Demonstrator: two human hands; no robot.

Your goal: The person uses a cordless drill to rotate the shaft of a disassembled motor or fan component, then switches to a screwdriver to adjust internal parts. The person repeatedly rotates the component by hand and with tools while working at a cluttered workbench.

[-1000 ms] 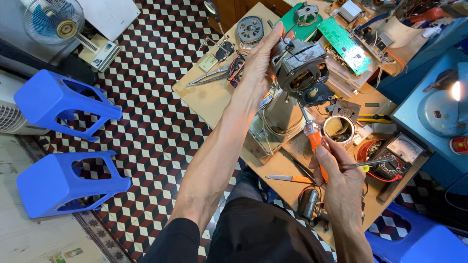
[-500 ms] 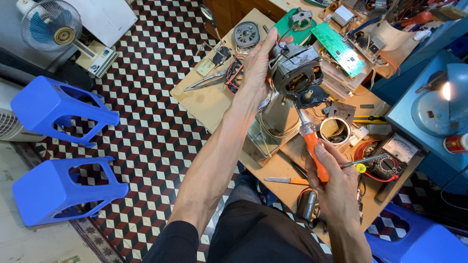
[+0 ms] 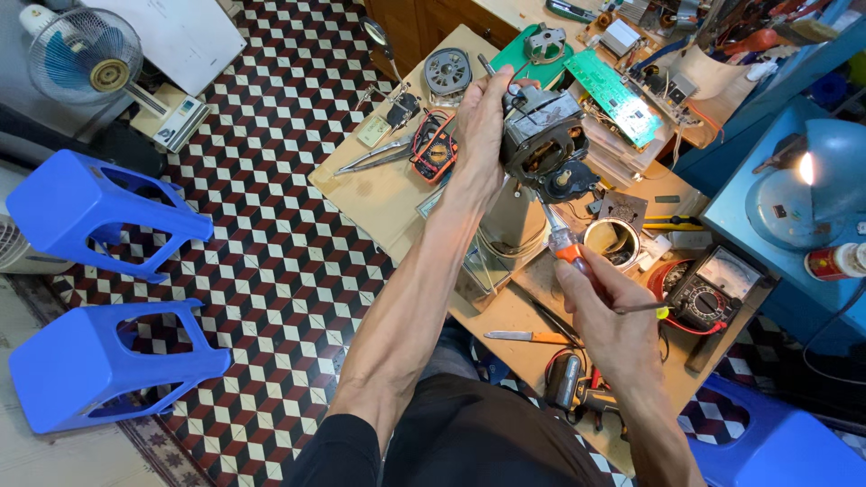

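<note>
Left hand (image 3: 483,122) gripped a small electric motor (image 3: 541,144), held raised above the cluttered table (image 3: 379,194). Right hand (image 3: 609,311) was closed around an orange-handled screwdriver (image 3: 564,242), its tip pointing up at the motor's underside beside the shaft.

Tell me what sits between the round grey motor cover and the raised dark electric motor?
In the head view, the person's left hand lies between the round grey motor cover and the dark electric motor, gripping the motor.
</note>
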